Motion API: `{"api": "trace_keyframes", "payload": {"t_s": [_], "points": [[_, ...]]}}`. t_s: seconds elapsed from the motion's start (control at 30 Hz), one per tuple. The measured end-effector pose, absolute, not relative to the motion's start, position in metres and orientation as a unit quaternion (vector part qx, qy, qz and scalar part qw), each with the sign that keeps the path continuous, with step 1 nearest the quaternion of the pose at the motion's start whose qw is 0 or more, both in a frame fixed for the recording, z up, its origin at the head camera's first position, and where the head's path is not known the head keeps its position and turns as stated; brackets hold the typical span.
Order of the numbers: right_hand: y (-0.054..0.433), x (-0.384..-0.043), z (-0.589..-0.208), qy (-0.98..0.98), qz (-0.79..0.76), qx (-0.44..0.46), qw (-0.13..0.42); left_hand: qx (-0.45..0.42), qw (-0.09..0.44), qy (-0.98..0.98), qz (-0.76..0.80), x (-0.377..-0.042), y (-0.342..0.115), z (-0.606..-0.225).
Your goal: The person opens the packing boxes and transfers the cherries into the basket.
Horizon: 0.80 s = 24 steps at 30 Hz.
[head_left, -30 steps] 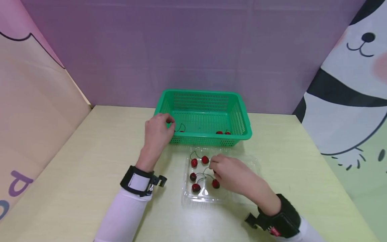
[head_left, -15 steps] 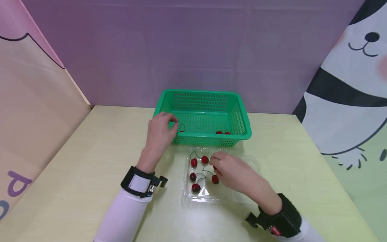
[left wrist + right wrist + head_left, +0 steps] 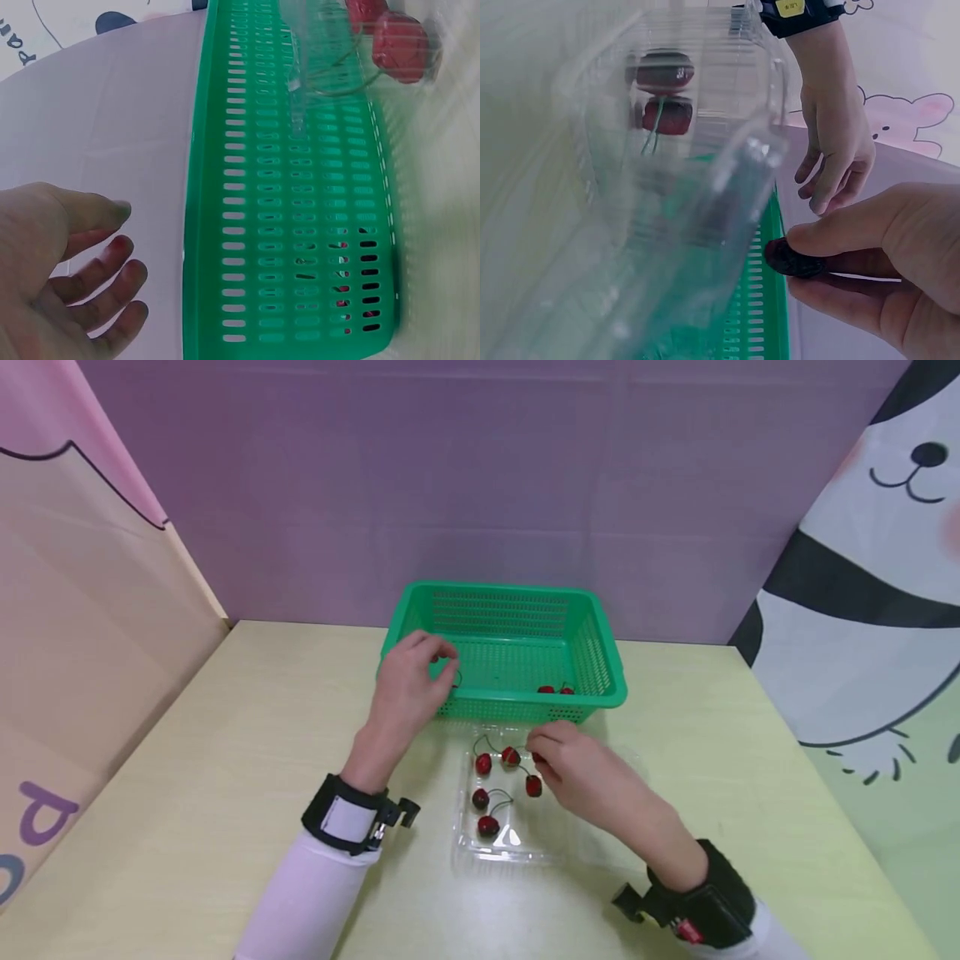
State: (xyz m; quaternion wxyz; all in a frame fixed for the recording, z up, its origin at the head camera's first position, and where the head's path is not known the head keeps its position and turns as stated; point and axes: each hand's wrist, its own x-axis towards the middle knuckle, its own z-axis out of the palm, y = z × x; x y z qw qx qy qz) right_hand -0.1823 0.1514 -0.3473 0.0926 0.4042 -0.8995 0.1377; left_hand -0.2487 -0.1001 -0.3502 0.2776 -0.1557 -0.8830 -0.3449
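Observation:
My right hand [image 3: 588,777] pinches a dark red cherry [image 3: 793,259] between thumb and fingertips, above a clear plastic box [image 3: 502,853]. Just below those fingers, another cherry [image 3: 533,786] hangs or lies with its stem running up toward the hand; which of the two I cannot tell. Several more stemmed cherries [image 3: 487,825] rest in the box. My left hand [image 3: 408,689] hovers over the front left rim of a green basket [image 3: 495,697]. Its fingers are loosely bent with nothing between them, as the left wrist view shows. It partly hides cherries in the basket.
Cherries [image 3: 546,690] lie inside the basket at its front right. The basket stands behind the plastic box on a pale wooden table [image 3: 225,793]. A purple cloth backdrop [image 3: 480,485] rises behind it, with printed panels on both sides.
My left hand has shifted right along the basket's front rim. My right hand has moved slightly up and away, and the cherry below it has moved the same way.

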Motion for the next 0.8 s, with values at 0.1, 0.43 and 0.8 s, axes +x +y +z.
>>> {"api": "trace_keyframes", "payload": {"t_s": [0.1,0.43,0.8], "points": [[0.154,-0.184,-0.347,-0.898,0.145,0.4,0.116,-0.16,0.28,-0.881,-0.345,-0.247,-0.098,-0.348],[0.161,-0.191,-0.343,-0.879,0.186,0.396,0.19,-0.19,0.29,-0.871,-0.35,-0.243,-0.096,-0.343],[0.166,-0.2,-0.343,-0.84,0.245,0.376,0.304,-0.23,0.239,-0.884,-0.329,-0.237,-0.091,-0.337]]}}
